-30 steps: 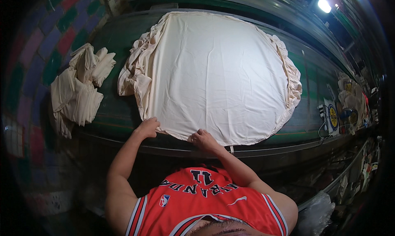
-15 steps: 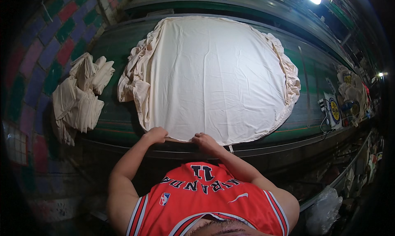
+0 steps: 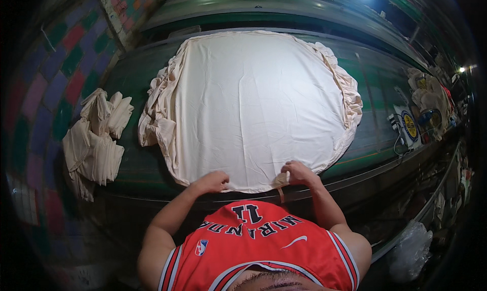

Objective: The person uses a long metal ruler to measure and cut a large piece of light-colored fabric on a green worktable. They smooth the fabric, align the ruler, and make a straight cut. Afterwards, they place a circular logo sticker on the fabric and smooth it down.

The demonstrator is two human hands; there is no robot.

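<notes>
We see the cloth (image 3: 258, 103) spread over the green table (image 3: 378, 95), its sides bunched in ruffles, a pile (image 3: 94, 149) of like fabric beside it on the left, and a pale strip (image 3: 282, 195) hanging at its near edge. At that edge, our right hand (image 3: 301, 173) pinches a small fold between nearly closed fingers, while our left hand (image 3: 214, 181) lies curled on the hem, though we cannot tell whether it has hold.
</notes>
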